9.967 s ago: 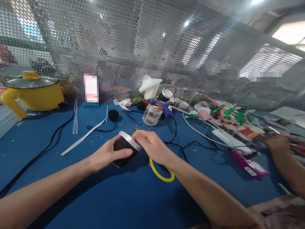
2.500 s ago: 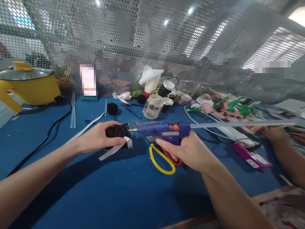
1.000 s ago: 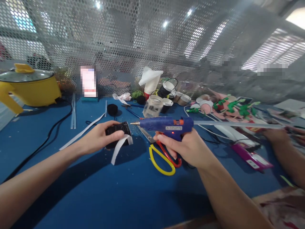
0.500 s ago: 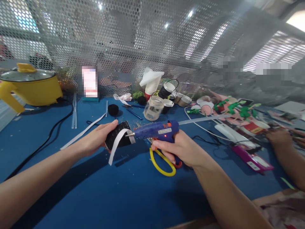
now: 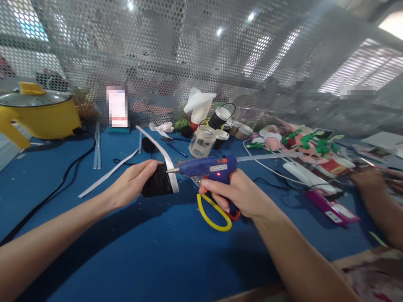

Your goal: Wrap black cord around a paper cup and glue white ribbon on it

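My left hand (image 5: 134, 184) is gripping the black cup (image 5: 155, 186); my right hand (image 5: 242, 197) is clenching the blue glue gun (image 5: 208, 167), its white label (image 5: 214, 167) unreadable.

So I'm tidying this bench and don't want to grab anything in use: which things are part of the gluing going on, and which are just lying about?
In use:
left hand holding the black cup
white strip at the cup's rim
right hand holding the blue glue gun, nozzle at the strip

Lying about:
yellow-handled scissors
glass jar
yellow pot
loose white strip
pink case
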`<state>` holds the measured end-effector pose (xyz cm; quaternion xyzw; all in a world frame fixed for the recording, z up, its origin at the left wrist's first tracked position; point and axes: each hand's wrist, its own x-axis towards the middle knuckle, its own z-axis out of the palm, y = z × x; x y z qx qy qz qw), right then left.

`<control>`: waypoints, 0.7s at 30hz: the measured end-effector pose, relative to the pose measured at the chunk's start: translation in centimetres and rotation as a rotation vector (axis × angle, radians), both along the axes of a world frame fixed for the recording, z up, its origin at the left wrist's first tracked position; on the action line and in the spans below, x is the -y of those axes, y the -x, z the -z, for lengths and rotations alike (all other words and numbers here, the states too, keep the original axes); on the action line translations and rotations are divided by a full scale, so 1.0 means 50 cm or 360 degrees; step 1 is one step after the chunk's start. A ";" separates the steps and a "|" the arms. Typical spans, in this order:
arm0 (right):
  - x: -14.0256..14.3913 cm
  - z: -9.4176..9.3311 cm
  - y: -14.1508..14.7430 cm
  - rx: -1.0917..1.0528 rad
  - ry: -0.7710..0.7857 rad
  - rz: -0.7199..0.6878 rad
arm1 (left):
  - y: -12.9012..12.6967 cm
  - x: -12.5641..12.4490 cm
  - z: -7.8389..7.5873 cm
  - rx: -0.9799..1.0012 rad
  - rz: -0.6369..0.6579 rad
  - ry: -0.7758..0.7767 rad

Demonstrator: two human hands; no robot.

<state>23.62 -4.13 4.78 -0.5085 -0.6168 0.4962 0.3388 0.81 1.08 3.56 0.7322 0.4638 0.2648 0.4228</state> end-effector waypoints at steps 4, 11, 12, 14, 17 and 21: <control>0.000 -0.002 0.000 -0.0001 0.0016 -0.0002 | 0.001 0.000 0.004 0.0001 0.0039 -0.0087; -0.004 0.001 -0.004 -0.0019 0.0032 -0.0024 | 0.005 -0.001 0.002 -0.0128 0.0036 -0.0315; -0.005 0.002 -0.005 -0.0025 0.0031 -0.0026 | 0.005 0.000 0.001 -0.0154 0.0042 -0.0350; -0.006 0.003 -0.006 -0.0040 0.0021 -0.0025 | 0.004 0.003 -0.004 -0.0207 0.0055 -0.0413; -0.010 0.005 -0.008 -0.0063 0.0014 -0.0023 | 0.001 0.012 -0.013 -0.0269 0.0109 -0.0434; -0.013 0.009 -0.005 -0.0133 0.0018 -0.0001 | 0.000 0.017 -0.021 -0.0293 0.0147 -0.0395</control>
